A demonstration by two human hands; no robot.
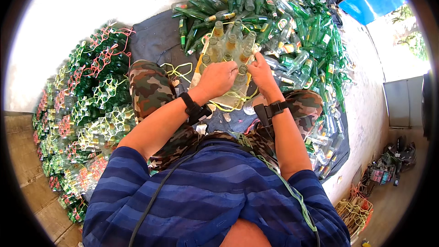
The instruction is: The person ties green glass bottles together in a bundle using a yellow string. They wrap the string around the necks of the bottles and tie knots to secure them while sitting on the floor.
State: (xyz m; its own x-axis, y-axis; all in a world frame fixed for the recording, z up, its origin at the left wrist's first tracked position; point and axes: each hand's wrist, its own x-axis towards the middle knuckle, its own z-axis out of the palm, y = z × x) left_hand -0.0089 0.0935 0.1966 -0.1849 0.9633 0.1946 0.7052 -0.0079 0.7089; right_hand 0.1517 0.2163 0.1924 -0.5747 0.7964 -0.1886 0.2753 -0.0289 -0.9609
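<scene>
Several clear glass bottles [231,43] stand upright in a tight group between my knees, on a worn board [228,101]. My left hand [219,77] is curled over the near left bottles, knuckles up, beside the nearest bottle's neck [242,69]. What its fingers may hold is hidden. At the right side of the group is my right hand [262,73], its index finger stretched forward along the bottles and its thumb near the front one. Whether it grips anything is unclear. Yellow-green plastic strapping [219,107] lies loose across the board's near end.
Loose green and clear bottles [301,31] are heaped ahead and to the right. Bundles of strapped bottles [92,99] are stacked at the left. A tied loop of strapping [176,72] lies on the dark cloth [151,37]. A clear cup-like object [252,105] is beside my right wrist.
</scene>
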